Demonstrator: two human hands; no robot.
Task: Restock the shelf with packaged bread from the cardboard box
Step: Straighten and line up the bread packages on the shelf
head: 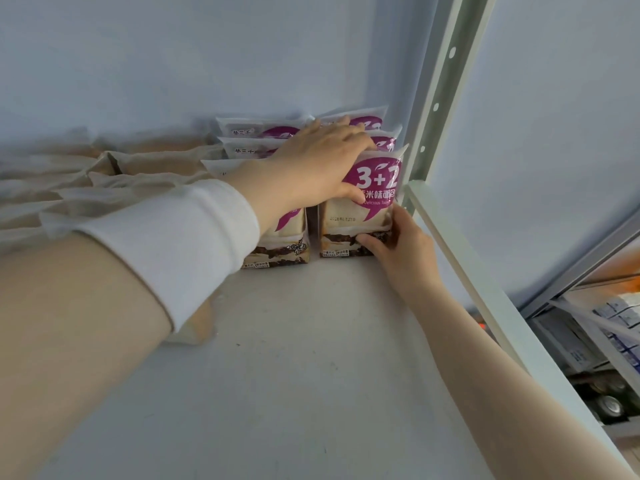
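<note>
Packaged bread with purple "3+2" labels stands upright in two rows at the back right corner of the white shelf (311, 358). The front right pack (372, 206) stands against the shelf's right post. My left hand (311, 168) grips its top, fingers over the upper edge and thumb on the front label. My right hand (398, 251) holds its lower right corner, thumb on the front. The front left pack (284, 240) stands beside it, partly hidden by my left wrist. More packs (249, 133) stand behind. The cardboard box is not in view.
Plain beige bread packs (114, 174) fill the shelf's left side. A pale metal upright (436, 98) and rail (485, 289) bound the shelf on the right. Lower shelves with boxed goods (616, 327) show at far right. Bare shelf surface lies in front of the packs.
</note>
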